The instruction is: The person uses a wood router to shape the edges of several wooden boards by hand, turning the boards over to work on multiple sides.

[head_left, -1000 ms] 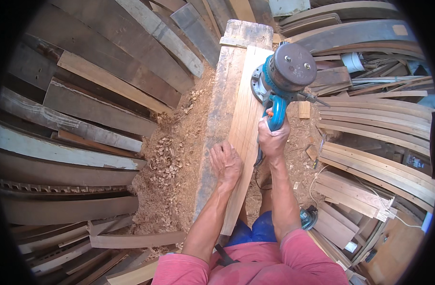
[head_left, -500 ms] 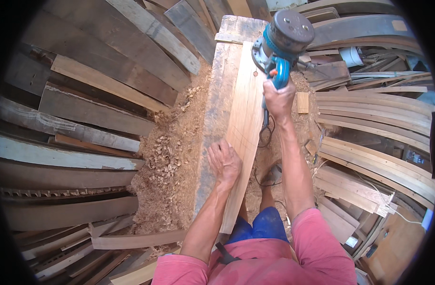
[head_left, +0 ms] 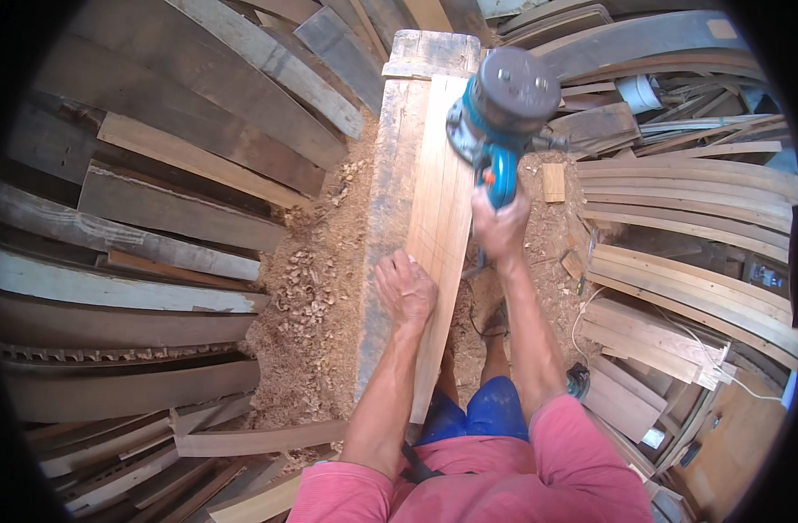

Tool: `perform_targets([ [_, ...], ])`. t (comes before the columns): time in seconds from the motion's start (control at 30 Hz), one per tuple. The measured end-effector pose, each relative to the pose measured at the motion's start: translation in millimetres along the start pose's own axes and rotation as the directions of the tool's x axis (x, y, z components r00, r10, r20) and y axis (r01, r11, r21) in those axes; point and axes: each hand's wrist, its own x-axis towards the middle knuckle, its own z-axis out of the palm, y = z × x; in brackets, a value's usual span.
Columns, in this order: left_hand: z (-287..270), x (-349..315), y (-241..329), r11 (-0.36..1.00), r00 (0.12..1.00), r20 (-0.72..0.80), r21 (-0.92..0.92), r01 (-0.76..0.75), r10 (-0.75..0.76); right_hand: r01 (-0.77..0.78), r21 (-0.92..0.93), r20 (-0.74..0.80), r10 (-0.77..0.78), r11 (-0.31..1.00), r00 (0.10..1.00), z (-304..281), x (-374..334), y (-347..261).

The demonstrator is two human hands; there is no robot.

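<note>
Router [head_left: 503, 109], teal with a dark round top, sits at one o'clock over the far right part of a pale board [head_left: 441, 209], its outline a little blurred. Its round base covers part of the board's right edge; whether base and wood touch cannot be told. The right hand [head_left: 502, 222], at two o'clock, is clamped around the router's teal handle. The left hand [head_left: 406, 288] lies palm down near the centre, fingers bent, at the board's left edge; whether it grips the wood or only presses cannot be told.

The board runs from twelve o'clock to six along a worn wooden bench [head_left: 388, 192], covering its right side. Around the bench, shavings [head_left: 307, 305] lie thick on the floor at eight o'clock. A small wood block [head_left: 553, 182] rests at two o'clock, with a white bucket [head_left: 638, 94] farther out. A second teal tool [head_left: 577, 382] lies at four o'clock near a white cord [head_left: 580, 336].

Dark planks [head_left: 181, 205] fan out from eight to eleven o'clock; curved pale planks [head_left: 686, 196] are stacked around three. The person's blue shorts [head_left: 486, 414] show at five o'clock, the pink shirt [head_left: 486, 488] nearer six.
</note>
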Motion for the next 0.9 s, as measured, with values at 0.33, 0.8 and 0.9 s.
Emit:
perform_targets([
  [0.33, 8.1, -2.4, -1.8, 0.998, 1.000, -0.006, 0.059, -0.009, 0.010, -0.189, -0.035, 0.029, 0.190, 0.981, 0.981, -16.2, -164.7, -24.1],
  [0.8, 5.3, -2.6, -10.2, 0.996, 0.997, -0.026, -0.038, -0.080, 0.079, -0.069, -0.045, 0.016, 0.070, 0.997, 0.997, 6.1, -123.0, -12.2],
  [0.9, 5.1, -2.2, -9.3, 0.996, 0.997, -0.024, -0.046, -0.074, 0.072, -0.041, -0.058, 0.009, 0.041, 0.997, 0.999, 7.6, -109.3, -14.4],
])
